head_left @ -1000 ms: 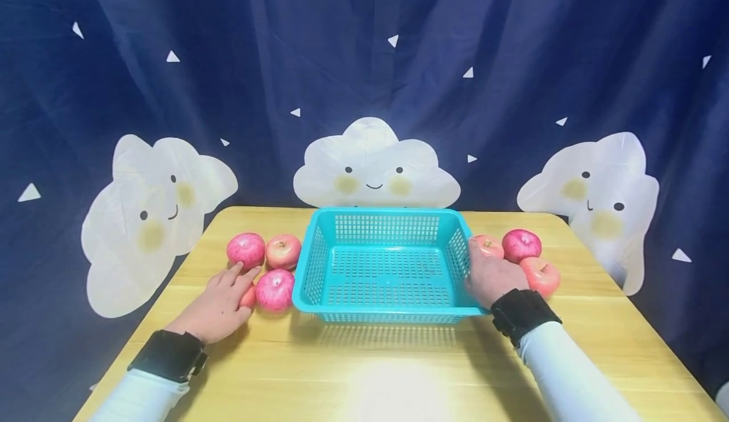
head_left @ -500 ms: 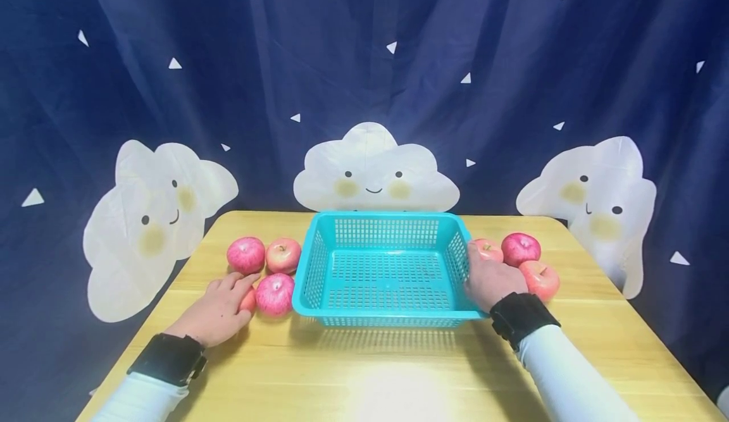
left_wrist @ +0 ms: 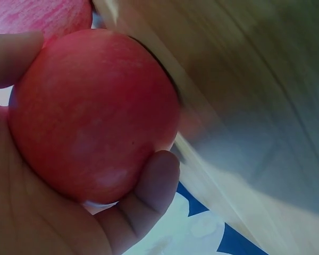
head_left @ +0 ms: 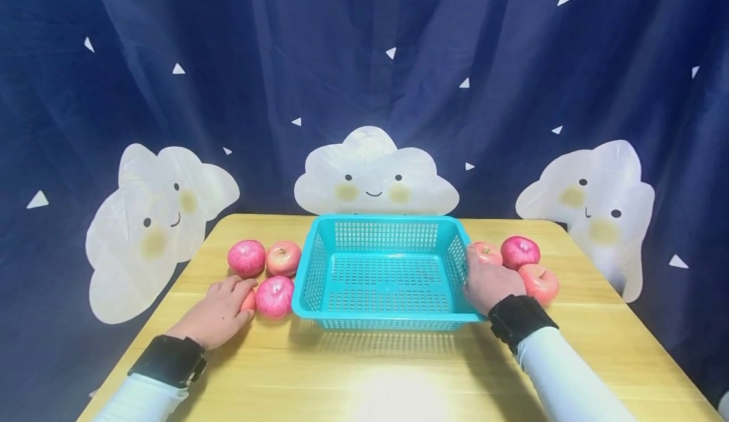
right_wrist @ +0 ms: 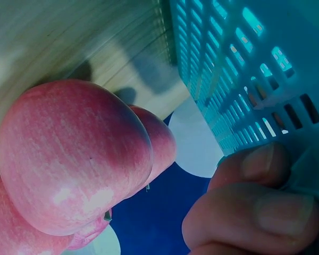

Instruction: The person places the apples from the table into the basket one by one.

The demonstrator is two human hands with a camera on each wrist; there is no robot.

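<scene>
My left hand [head_left: 213,313] holds a red apple [left_wrist: 95,117] at the left, with thumb and fingers curled round its sides. The hand covers most of that apple in the head view. Beside it sit a striped pink apple [head_left: 276,297], a deep pink apple [head_left: 247,258] and a paler apple [head_left: 283,258]. A turquoise plastic basket [head_left: 387,316] stands mid-table with nothing inside. My right hand [head_left: 492,281] grips its right rim, the fingers [right_wrist: 250,218] bent against the perforated side.
Right of the basket, close to my right hand, are a pale apple [head_left: 487,253], a dark pink apple [head_left: 521,252] and a light red apple [head_left: 538,284]. All stand on a wooden table [head_left: 319,378]. A blue curtain [head_left: 370,80] with cloud shapes hangs behind.
My left fingers, spread toward the deep pink apple a second ago, have drawn in round the near red apple. My right hand stays on the basket rim. The head view has tilted up slightly.
</scene>
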